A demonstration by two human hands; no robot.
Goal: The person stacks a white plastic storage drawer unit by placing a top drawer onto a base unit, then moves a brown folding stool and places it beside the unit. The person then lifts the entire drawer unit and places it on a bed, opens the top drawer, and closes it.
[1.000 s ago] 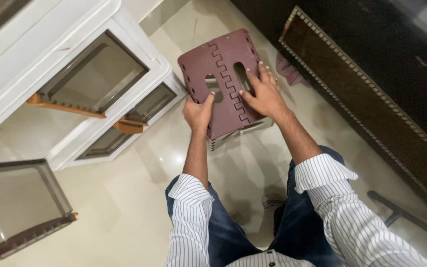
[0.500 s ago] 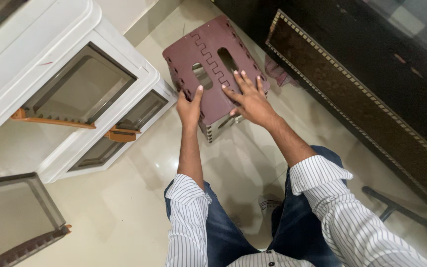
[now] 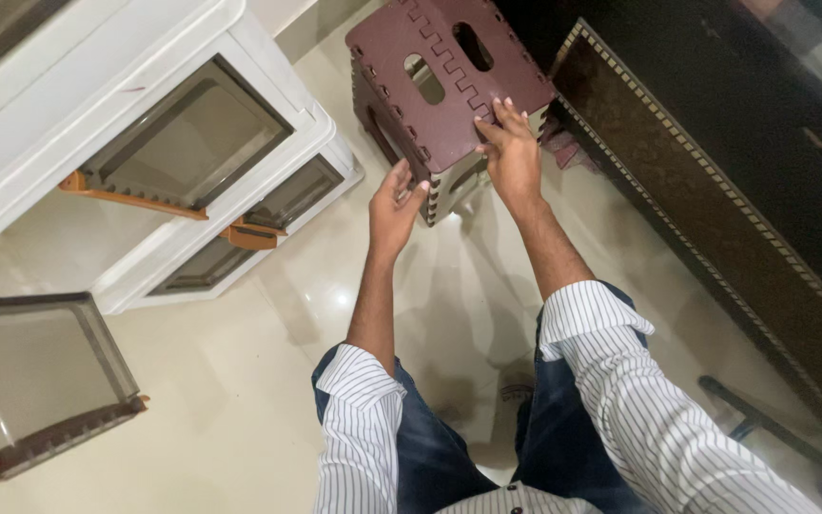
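Right hand (image 3: 511,157): fingers flat and spread on the brown stool (image 3: 449,81) top.
Left hand (image 3: 394,202): open, fingertips just touching the stool's near edge.

stool (image 3: 449,81) pushed further away; left hand (image 3: 394,202) off stool top, right hand (image 3: 511,157) slid to near edge.

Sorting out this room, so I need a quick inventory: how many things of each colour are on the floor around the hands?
Maroon folding stool: 1
White storage cabinet: 1
Dark patterned cabinet: 1
Total: 3
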